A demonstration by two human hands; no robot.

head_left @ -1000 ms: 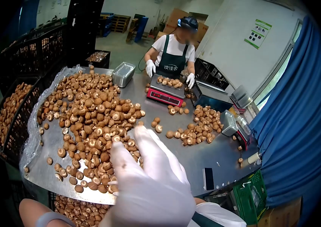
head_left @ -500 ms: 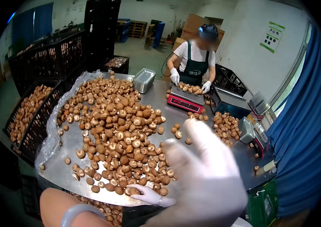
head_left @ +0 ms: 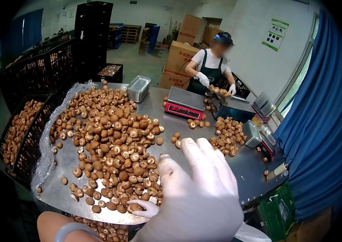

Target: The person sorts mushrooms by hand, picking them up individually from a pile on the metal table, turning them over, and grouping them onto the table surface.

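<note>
My left hand [head_left: 203, 189], in a white glove with a dark spot on the thumb, is raised close to the camera. Its fingers and thumb are spread and hold nothing, and it hides part of the table behind. Below it, small at the table's front edge, my right hand [head_left: 150, 209] in a white glove has its fingers round a brown mushroom [head_left: 133, 207]. The right forearm is hidden behind my left hand. A big heap of mushrooms [head_left: 112, 133] spreads over the metal table [head_left: 60, 193] beside my right hand.
A co-worker [head_left: 211, 66] stands across the table with a tray of mushrooms [head_left: 220, 92] near a red scale [head_left: 185, 107]. Stacked clear trays [head_left: 139, 88] stand behind the heap. Black crates [head_left: 25, 137] line the left. A green crate [head_left: 278, 209] and blue curtain [head_left: 320, 101] are right.
The co-worker has lifted the tray of mushrooms off the red scale and moved it right. My raised left hand has shifted slightly, its fingers now sharper. The camera view has turned a little right.
</note>
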